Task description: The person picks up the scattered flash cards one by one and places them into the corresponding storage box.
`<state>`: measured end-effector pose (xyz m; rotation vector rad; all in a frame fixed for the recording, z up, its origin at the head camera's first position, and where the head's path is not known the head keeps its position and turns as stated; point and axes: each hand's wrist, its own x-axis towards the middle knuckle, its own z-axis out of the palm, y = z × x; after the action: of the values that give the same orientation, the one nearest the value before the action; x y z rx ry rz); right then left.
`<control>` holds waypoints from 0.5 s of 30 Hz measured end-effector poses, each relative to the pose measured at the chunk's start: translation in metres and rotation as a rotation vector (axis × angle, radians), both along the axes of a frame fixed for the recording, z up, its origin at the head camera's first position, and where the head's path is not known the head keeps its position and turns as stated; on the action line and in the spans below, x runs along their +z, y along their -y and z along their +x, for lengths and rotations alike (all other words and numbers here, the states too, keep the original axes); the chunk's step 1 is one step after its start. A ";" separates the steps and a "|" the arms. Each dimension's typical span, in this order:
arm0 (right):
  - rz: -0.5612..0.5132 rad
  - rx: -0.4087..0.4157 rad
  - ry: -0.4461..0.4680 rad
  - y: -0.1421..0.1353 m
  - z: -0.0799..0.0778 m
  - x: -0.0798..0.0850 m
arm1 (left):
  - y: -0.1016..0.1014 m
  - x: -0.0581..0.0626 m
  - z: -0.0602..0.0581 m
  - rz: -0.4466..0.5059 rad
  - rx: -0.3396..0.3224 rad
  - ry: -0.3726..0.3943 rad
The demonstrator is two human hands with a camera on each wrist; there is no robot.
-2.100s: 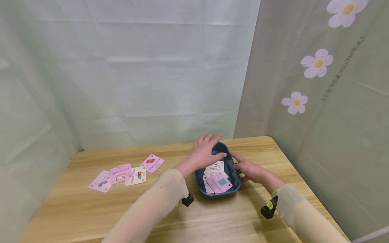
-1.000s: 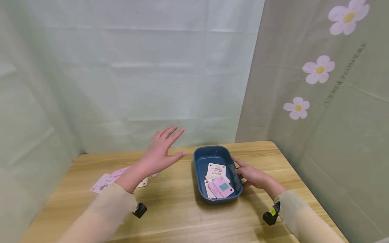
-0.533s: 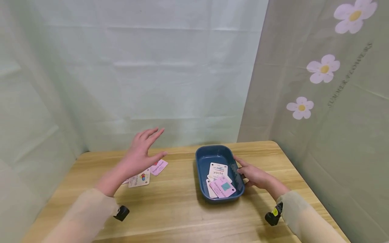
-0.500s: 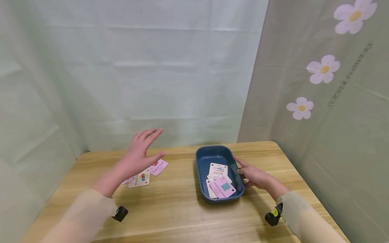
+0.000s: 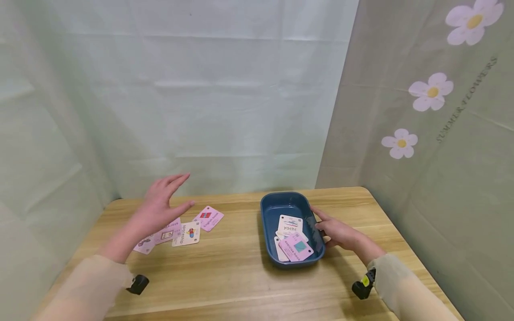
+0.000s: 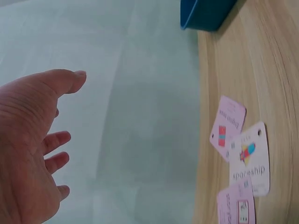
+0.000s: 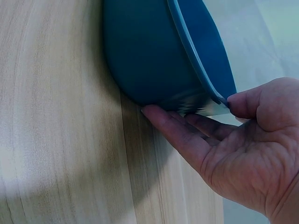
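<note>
My left hand (image 5: pixel 154 209) hovers over the left part of the table, fingers spread and nothing in it. Under and beside it lie flat picture cards: a cream spaceship card (image 5: pixel 186 234), a pink English book card (image 5: pixel 209 218) and a pink storybook card (image 5: pixel 168 232). Another pink card (image 5: pixel 145 245) is partly hidden by the wrist. My right hand (image 5: pixel 339 232) holds the right side of a dark blue rectangular bin (image 5: pixel 267 245). In the right wrist view, the thumb is at its rim and the fingers (image 7: pixel 173 130) lie low along the outer wall.
Inside the bin, a yacht card (image 5: pixel 290 225) and a pink exercise book card (image 5: pixel 296 247) overlap other cards. The wooden table (image 5: pixel 225 276) ends at a pale cloth backdrop (image 5: pixel 241 111). A flower-printed cloth (image 5: pixel 401 178) hangs on the right.
My left hand has moved from over the bin leftward to above the loose cards, its fingers still spread. The right hand has stayed at the bin's side.
</note>
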<state>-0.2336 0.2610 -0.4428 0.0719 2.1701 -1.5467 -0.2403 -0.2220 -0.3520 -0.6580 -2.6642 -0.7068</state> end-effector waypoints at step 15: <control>0.004 0.005 -0.003 0.000 0.001 0.000 | 0.037 -0.014 -0.005 -0.059 0.125 0.137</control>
<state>-0.2327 0.2612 -0.4427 0.0653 2.1740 -1.5403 -0.2454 -0.2595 -0.3657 -0.4675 -2.8322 -0.6625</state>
